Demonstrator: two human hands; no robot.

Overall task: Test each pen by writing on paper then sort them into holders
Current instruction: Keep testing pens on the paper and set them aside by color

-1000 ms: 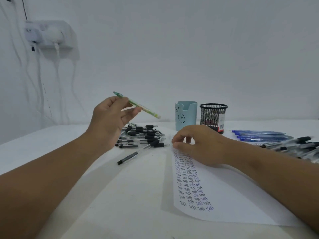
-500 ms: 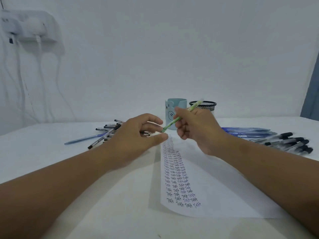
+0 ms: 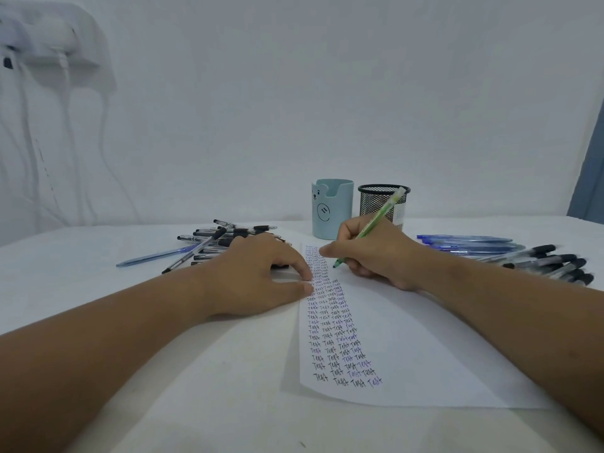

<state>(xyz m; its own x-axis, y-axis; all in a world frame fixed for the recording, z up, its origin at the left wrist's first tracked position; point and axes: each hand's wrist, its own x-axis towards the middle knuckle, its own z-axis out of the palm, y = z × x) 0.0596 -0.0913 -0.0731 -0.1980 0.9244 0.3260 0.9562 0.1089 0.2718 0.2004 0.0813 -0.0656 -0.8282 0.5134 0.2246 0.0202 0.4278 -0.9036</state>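
Green plastic marks out the pen (image 3: 376, 223) now in play: the right hand (image 3: 372, 256) pinches it low on the barrel between curled fingers and thumb, its tip at the far end of the paper (image 3: 425, 354), just right of the written columns, and its pale cap end slanting up across the front of the black mesh holder (image 3: 380, 204). Whether the tip actually touches the sheet cannot be told. The paper lies flat on the white table (image 3: 163, 387), with rows of the word "Test" in black and blue ink running down its left part. The left hand (image 3: 258, 276) rests palm down beside the paper's left edge, fingers loosely bent and slightly apart, the tips of two of them pressing on that edge over the writing. Beyond the paper's far end stands a light blue holder (image 3: 331, 210) with a bear face on it, and the black mesh holder stands just to its right, close but apart. Left of the paper, behind the left hand, lies a heap of black-capped pens (image 3: 225, 238), with one blue pen (image 3: 153, 256) stretched out at the heap's left side. Right of the paper, past the right forearm, several blue pens (image 3: 467, 243) lie side by side, and nearer the paper's right side a second group of black-capped pens (image 3: 549, 263) lies fanned out.
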